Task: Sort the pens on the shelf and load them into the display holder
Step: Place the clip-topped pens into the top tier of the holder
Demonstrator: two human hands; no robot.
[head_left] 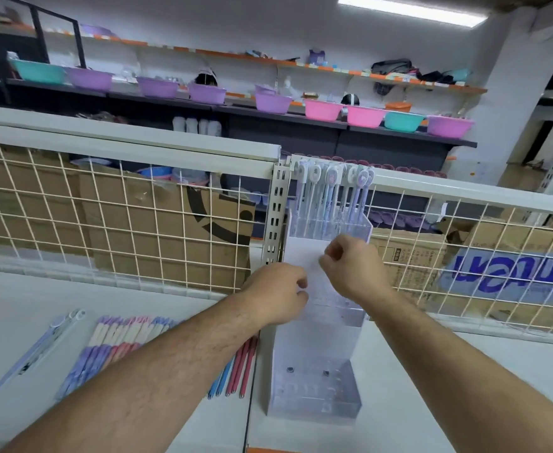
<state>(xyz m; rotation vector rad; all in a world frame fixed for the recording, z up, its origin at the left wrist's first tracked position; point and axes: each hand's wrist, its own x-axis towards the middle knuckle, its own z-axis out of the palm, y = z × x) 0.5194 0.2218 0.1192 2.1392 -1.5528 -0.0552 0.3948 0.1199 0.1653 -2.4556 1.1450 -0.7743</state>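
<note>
Most of the lower view is being filled by a flat white shelf [23,305], which is carrying everything the task concerns. Along its back edge a white wire grid panel [105,207] is standing upright, and brown cardboard boxes [177,223] are showing through the mesh behind it. At the middle of the shelf, against the grid's slotted post, a tall clear acrylic stepped display holder [314,354] is standing upright, with its lowest compartment nearest the camera. Two bare forearms are reaching in to its middle steps. The left grip [278,295] is resting against the holder's left side with its fingers curled in. The right grip [350,266] is hovering just above and to the right, with thumb and forefinger drawn together. Whether either grip is pinching anything cannot be told, as the clear plastic is hiding it. Left of the holder, a row of pastel purple, pink and cream pens [111,341] is lying side by side on the shelf, partly under the left forearm. In the holder's top compartment a bunch of pale blue and lilac pens with round charm tops [330,191] is standing upright. Beside the holder's base, a few red and blue slim pens [236,371] are lying flat. Far left, well apart from the row, two pale lilac pens [40,348] are lying together at a slant.
</note>
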